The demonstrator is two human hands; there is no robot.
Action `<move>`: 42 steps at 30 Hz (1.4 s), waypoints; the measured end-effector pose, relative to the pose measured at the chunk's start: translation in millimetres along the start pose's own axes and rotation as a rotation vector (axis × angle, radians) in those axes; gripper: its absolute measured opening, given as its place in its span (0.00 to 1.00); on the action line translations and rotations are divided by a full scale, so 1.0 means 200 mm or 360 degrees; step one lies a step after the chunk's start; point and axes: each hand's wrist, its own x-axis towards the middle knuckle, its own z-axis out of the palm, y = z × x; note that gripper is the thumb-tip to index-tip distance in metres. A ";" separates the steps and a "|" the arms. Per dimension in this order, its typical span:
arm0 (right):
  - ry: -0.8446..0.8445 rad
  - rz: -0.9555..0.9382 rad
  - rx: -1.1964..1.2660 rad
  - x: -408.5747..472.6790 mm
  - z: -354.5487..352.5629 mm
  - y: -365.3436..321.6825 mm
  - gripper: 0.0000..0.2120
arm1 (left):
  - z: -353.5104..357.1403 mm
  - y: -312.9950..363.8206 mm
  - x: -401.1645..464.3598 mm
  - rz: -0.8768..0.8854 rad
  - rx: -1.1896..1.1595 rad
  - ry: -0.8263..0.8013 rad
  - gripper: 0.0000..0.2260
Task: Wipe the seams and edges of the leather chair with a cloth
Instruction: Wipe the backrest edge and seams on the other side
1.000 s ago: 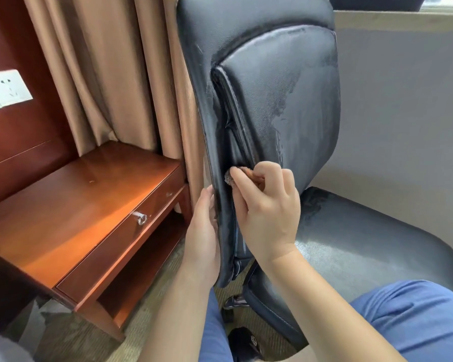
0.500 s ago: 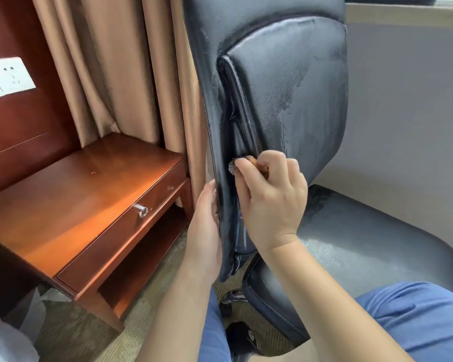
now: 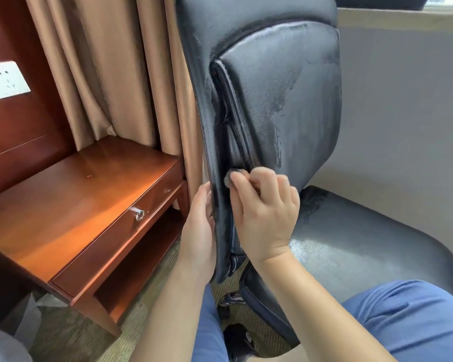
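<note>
A black leather chair fills the middle of the head view, its backrest [image 3: 280, 95] upright and its seat [image 3: 364, 241] to the lower right. My right hand [image 3: 264, 215] grips a small bunched cloth [image 3: 230, 177], mostly hidden in its curled fingers, and presses it into the stitched seam at the backrest's left side, low down. My left hand [image 3: 198, 228] lies flat with straight fingers against the outer left edge of the backrest, behind the seam.
A reddish wooden side table [image 3: 71, 205] with a drawer stands at the left. Brown curtains [image 3: 110, 69] hang behind it. A grey wall [image 3: 403, 113] is at the right. My blue-trousered knee [image 3: 408, 322] is at the lower right, carpet and a chair caster below.
My right hand with the cloth slid a little up the seam and has come back down slightly. The left hand stays on the backrest's edge.
</note>
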 end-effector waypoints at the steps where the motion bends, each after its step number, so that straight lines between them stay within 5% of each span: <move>1: 0.0078 0.0023 0.0016 0.07 0.00 -0.01 0.03 | -0.01 0.00 0.01 0.0000 0.0006 0.0032 0.16; 24: -0.0463 -0.0129 -0.0164 -0.30 0.03 0.05 0.09 | -0.01 0.02 -0.01 -0.0023 0.0014 0.0079 0.20; 34: -0.0035 0.0476 0.0360 -0.18 -0.02 0.08 0.06 | 0.02 -0.04 0.01 -0.0011 0.0061 0.0158 0.28; 42: -0.0213 0.0568 0.0418 -0.33 0.00 0.14 0.14 | 0.05 -0.07 0.01 0.0049 0.0047 0.0243 0.27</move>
